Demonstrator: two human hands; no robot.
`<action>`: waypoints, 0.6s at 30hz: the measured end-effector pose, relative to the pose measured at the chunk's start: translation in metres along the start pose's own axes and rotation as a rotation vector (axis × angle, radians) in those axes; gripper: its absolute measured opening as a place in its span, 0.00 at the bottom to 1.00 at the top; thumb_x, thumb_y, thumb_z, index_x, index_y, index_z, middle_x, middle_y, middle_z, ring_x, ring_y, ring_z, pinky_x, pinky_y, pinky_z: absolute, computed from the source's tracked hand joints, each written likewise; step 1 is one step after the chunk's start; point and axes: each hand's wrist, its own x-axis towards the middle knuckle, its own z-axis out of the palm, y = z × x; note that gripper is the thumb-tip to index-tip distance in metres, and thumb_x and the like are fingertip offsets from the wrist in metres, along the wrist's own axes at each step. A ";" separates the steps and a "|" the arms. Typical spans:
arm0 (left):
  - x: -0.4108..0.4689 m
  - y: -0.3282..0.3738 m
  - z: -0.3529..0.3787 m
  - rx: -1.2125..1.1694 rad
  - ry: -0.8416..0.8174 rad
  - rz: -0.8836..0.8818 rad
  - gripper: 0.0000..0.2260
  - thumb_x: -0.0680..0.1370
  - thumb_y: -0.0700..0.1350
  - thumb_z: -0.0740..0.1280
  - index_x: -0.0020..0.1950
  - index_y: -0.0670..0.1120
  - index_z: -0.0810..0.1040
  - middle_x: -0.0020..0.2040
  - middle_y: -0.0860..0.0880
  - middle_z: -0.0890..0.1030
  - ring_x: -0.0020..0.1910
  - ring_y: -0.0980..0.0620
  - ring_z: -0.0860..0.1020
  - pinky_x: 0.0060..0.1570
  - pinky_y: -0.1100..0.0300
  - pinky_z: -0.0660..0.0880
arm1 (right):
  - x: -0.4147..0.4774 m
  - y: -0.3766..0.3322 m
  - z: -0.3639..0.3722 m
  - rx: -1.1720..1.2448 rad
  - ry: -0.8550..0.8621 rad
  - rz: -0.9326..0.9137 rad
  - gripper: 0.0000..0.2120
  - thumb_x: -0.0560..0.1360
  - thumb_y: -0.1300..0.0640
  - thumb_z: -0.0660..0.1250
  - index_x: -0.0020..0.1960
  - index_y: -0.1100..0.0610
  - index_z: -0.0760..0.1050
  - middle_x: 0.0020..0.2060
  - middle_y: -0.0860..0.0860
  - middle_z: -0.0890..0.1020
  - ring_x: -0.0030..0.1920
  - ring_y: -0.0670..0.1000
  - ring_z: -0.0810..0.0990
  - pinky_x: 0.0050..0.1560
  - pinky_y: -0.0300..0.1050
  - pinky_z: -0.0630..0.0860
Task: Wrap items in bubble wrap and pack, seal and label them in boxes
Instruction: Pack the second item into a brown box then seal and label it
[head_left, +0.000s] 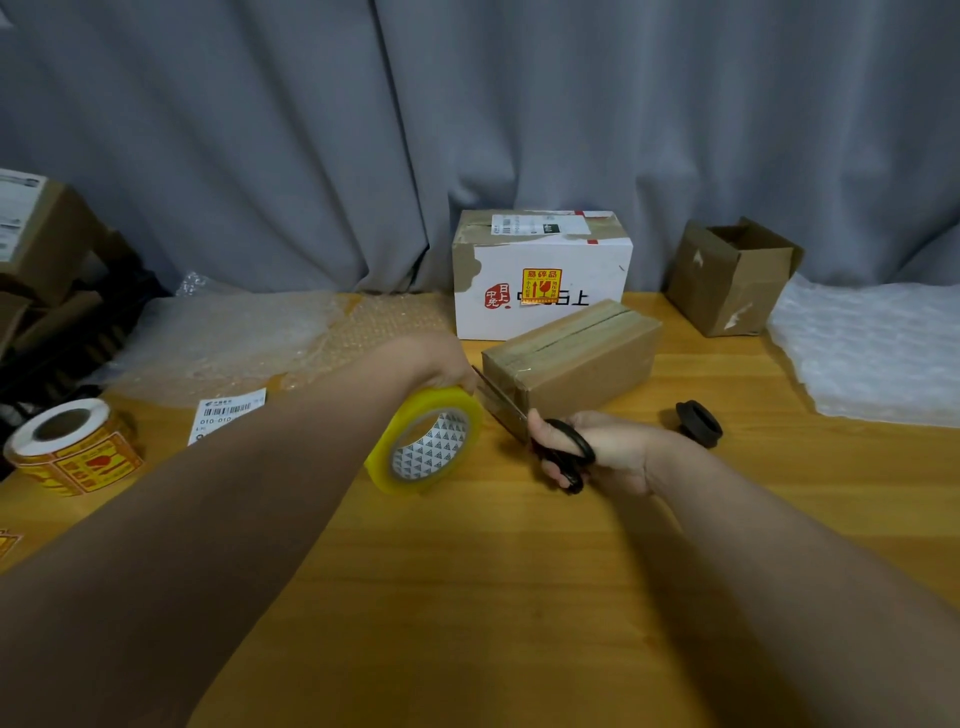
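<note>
Box: the brown box (576, 353) lies on the counter (467, 571), long axis running back-right, near end towards the hands.
Roll: the left hand (447, 364) grips the tape roll (426, 441) just left of that end, fingers hidden behind it.
Cutter: the right hand (613, 452), fingers clamped through the scissors (558, 447) handles, blades pointing between roll and box.
Hard to see: any clear strip stretched there.

Glossy plastic tape roll (426, 441); matt cardboard box (576, 358); smooth wooden table (467, 571); cloth curtain (311, 130)
</note>
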 end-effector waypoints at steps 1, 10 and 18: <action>0.000 -0.001 0.000 -0.006 0.007 -0.001 0.08 0.75 0.49 0.68 0.42 0.44 0.76 0.35 0.48 0.73 0.35 0.53 0.72 0.39 0.58 0.69 | 0.000 0.000 0.001 0.007 -0.001 -0.003 0.23 0.69 0.36 0.64 0.46 0.58 0.72 0.25 0.49 0.73 0.28 0.47 0.69 0.36 0.40 0.68; -0.009 -0.017 0.004 -0.347 0.035 -0.038 0.14 0.74 0.44 0.69 0.58 0.40 0.78 0.38 0.49 0.74 0.44 0.49 0.74 0.48 0.56 0.72 | 0.005 0.004 0.002 -0.235 0.208 0.027 0.21 0.64 0.42 0.76 0.40 0.59 0.75 0.26 0.50 0.77 0.28 0.48 0.73 0.33 0.42 0.72; -0.054 -0.035 0.011 -0.543 0.177 0.136 0.09 0.76 0.48 0.69 0.50 0.43 0.82 0.46 0.49 0.81 0.41 0.57 0.75 0.37 0.66 0.70 | 0.003 -0.018 0.028 -1.131 0.305 0.283 0.39 0.66 0.44 0.77 0.66 0.60 0.60 0.61 0.58 0.71 0.62 0.59 0.72 0.58 0.50 0.71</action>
